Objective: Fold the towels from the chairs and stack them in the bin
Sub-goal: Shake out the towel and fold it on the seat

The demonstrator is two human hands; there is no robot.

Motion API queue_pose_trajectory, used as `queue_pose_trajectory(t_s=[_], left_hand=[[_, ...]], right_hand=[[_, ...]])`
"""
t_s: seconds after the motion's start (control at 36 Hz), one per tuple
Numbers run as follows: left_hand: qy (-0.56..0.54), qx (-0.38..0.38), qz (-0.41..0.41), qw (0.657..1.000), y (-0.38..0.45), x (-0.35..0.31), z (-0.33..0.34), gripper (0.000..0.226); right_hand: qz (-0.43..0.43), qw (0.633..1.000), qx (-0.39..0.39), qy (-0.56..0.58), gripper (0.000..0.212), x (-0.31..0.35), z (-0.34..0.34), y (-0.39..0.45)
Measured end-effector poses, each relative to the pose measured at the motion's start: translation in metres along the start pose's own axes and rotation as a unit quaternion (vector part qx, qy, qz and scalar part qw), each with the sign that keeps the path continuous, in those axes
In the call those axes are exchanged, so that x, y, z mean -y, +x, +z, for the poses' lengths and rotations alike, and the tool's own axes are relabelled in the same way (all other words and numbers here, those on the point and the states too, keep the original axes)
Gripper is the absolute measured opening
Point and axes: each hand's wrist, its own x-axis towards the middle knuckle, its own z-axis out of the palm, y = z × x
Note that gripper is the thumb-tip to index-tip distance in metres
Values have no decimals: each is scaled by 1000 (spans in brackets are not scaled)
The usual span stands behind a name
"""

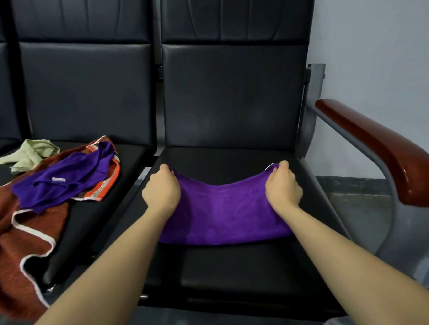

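We pinch the purple towel [223,211] at its far corners — left hand [161,190], right hand [283,186] — on the chair seat [238,265]. At nine o'clock, more towels [60,180] wait. A slack middle could crease the fold — uneven pull would skew it.

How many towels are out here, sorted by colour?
Purple: 2, one held by the left hand and right hand, one on the pile
Rust-red: 1
Pale green: 1
Total: 4
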Motion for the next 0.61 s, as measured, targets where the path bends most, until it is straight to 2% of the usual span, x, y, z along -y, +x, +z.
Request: queue_pose_trajectory(t_s=[0.17,0.31,0.36,0.44,0.53,0.61], left_hand=[[-5,3,-22,1000,3,1,6,29],[85,69,-39,993,-1,-5,11,47],[117,89,-52,988,-6,-8,11,58],[169,109,-67,977,-13,-8,14,64],[240,117,-61,962,-21,0,12,58],[272,126,-40,953,-27,6,7,52]], right_hand=[[-1,1000,-22,3,25,3,7,7],[-71,994,-17,-83,45,-1,14,6],[-121,988,-7,-93,46,-2,16,2],[-202,975,52,-79,37,-1,18,-4],[-258,954,146,-51,32,-1,19,-9],[-307,922,226,-67,35,-5,19,-14]])
